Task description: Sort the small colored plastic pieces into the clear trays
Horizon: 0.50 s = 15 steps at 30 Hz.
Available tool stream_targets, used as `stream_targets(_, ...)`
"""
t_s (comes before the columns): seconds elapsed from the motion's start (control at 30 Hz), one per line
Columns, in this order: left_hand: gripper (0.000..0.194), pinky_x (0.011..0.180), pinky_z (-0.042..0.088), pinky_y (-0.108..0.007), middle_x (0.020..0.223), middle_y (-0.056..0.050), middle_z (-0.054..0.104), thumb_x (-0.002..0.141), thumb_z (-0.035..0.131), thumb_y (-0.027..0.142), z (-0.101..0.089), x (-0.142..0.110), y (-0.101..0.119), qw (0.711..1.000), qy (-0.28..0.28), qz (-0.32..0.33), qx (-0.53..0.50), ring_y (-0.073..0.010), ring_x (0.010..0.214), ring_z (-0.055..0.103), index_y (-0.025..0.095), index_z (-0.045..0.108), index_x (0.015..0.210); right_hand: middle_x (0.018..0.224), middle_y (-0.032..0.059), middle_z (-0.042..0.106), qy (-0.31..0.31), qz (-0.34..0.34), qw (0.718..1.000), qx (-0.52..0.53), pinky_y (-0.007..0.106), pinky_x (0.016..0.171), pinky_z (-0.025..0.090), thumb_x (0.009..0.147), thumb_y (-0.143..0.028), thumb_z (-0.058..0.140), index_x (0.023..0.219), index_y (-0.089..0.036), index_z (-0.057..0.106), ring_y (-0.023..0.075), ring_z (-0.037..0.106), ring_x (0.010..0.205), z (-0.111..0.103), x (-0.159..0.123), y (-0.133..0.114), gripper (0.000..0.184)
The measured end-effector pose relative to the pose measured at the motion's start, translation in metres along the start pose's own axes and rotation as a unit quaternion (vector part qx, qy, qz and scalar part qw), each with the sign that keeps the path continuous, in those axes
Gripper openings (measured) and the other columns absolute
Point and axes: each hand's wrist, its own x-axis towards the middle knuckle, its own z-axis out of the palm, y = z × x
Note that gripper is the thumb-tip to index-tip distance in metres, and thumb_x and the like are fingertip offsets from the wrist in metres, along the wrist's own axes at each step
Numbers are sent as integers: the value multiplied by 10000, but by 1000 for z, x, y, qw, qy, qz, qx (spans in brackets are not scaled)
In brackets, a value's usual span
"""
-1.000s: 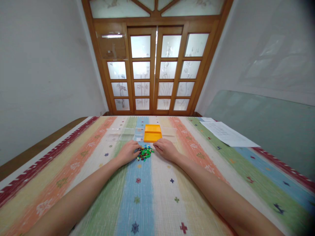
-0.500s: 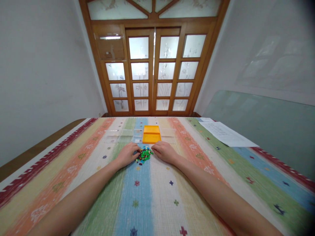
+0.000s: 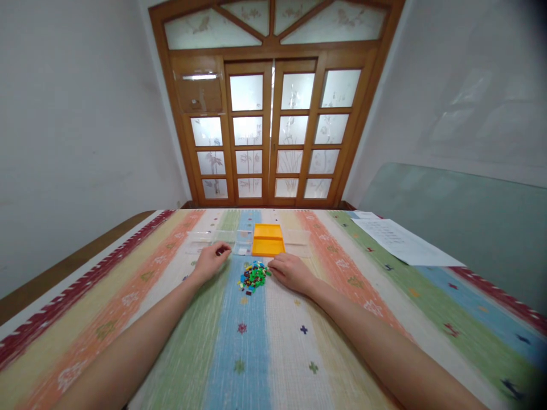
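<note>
A small heap of tiny coloured pieces [image 3: 254, 275], mostly green with blue, yellow and dark bits, lies on the striped cloth. My right hand [image 3: 291, 270] rests beside the heap's right edge, fingers curled down at the pieces. My left hand [image 3: 211, 259] is up and left of the heap, close to the clear trays [image 3: 216, 237], its fingertips pinched together; what they hold is too small to make out. An orange tray [image 3: 267, 247] stands just behind the heap.
The table wears a striped, patterned cloth [image 3: 239, 341]. More clear trays [image 3: 299, 239] sit right of the orange one. A sheet of paper [image 3: 401, 241] lies at the far right. A wooden glazed door [image 3: 273, 125] stands beyond the table's far edge.
My left hand has left the heap and moved up and left toward the clear trays. The right hand stays at the heap. The view has tilted slightly.
</note>
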Motion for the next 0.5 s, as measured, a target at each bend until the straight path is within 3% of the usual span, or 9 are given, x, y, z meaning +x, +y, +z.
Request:
stream_targets(0.27,268,734,513,-297,849,-30,728,839,618,434,-51,10,-65,984,151,-93,25,-193,772,656,195,714,915,897,62,701,3,6,1000,6,287,760,401,1040,-271,529,964,-209,705,185,610,853,-3,-1,0,202)
stream_targets(0.5,211,787,557,-349,845,-19,724,869,606,406,-66,4,-84,967,181,-133,118,-215,829,688,235,715,925,900,59,702,3,5,1000,8,283,764,395,1044,-278,525,953,-212,693,184,610,852,-2,-1,0,202)
